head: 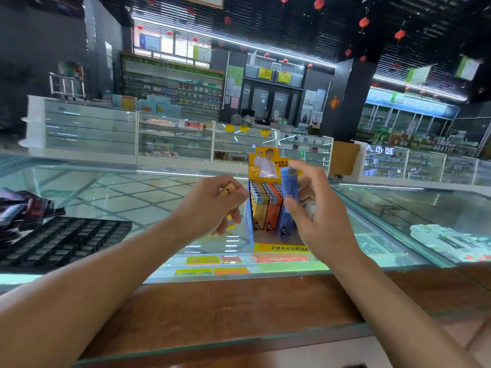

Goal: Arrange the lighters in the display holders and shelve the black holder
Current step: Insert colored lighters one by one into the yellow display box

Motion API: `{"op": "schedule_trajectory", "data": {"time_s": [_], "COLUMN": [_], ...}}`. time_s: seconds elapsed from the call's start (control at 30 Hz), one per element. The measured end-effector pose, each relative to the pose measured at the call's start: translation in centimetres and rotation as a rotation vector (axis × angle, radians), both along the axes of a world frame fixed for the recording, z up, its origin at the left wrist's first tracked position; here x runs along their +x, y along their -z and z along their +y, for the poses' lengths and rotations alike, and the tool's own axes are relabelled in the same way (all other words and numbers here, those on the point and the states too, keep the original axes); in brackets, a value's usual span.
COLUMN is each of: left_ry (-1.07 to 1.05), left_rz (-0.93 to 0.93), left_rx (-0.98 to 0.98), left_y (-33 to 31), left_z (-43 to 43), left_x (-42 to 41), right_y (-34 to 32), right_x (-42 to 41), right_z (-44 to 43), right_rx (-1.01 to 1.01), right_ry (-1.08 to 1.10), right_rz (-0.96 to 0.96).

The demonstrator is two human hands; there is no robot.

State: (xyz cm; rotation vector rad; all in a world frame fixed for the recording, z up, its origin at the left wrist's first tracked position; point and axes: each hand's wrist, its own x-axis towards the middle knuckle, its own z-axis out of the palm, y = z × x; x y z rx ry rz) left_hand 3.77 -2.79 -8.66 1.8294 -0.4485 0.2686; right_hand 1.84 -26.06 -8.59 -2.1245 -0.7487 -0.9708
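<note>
A yellow and blue cardboard display holder stands on the glass counter, filled with rows of yellow, orange and blue lighters. My right hand pinches a blue lighter upright just above the holder's right side. My left hand is closed around a yellow lighter, left of the holder. The black holder, a flat tray of empty slots, lies on the counter at the far left.
Dark packets are piled behind the black holder at the left edge. A white boxed item shows at the right of the glass counter. A wooden ledge runs along the near side. Glass showcases stand across the aisle.
</note>
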Motion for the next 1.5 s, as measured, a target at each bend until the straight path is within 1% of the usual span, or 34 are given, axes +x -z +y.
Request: {"op": "schedule_trajectory", "data": {"time_s": [0.1, 0.17, 0.3, 0.43, 0.53, 0.6, 0.67, 0.77, 0.9, 1.07, 1.13, 1.3, 1.5], "left_ry": [-0.004, -0.003, 0.007, 0.023, 0.012, 0.000, -0.003, 0.014, 0.009, 0.008, 0.012, 0.010, 0.006], "left_rz": [0.013, 0.011, 0.016, 0.033, 0.039, 0.054, 0.090, 0.152, 0.145, 0.143, 0.139, 0.131, 0.133], "left_rx": [0.022, 0.041, 0.067, 0.094, 0.108, 0.083, 0.039, -0.012, 0.015, 0.025, 0.027, 0.050, 0.068], "left_y": [0.2, 0.2, 0.2, 0.2, 0.2, 0.2, 0.1, -0.1, -0.1, 0.0, 0.1, 0.1, 0.1], "left_z": [0.3, 0.3, 0.1, 0.1, 0.1, 0.1, 0.1, 0.2, 0.2, 0.2, 0.2, 0.1, 0.1], "left_x": [0.2, 0.1, -0.2, -0.2, -0.2, -0.2, -0.2, -0.5, -0.5, -0.4, -0.4, -0.4, -0.4], "right_y": [0.0, -0.1, 0.1, 0.1, -0.2, -0.3, -0.2, 0.0, 0.3, 0.4, 0.4, 0.3, 0.2], "right_x": [-0.1, -0.2, -0.3, -0.1, -0.1, -0.2, -0.2, 0.0, 0.4, 0.4, 0.5, 0.7, 0.7], "right_z": [0.0, -0.1, -0.2, -0.2, 0.0, 0.0, 0.0, -0.1, 0.0, -0.1, -0.3, -0.6, -0.5], "right_rx": [0.131, 0.177, 0.190, 0.159, 0.227, 0.260, 0.244, 0.146, 0.007, -0.089, -0.086, 0.051, 0.070], "right_ry": [-0.019, -0.020, -0.034, -0.031, -0.036, -0.032, 0.019, 0.124, 0.154, 0.206, 0.204, 0.167, 0.153], "right_rz": [0.004, 0.012, 0.093, 0.145, 0.199, 0.187, 0.171, 0.156, 0.117, 0.009, 0.006, 0.065, 0.084]}}
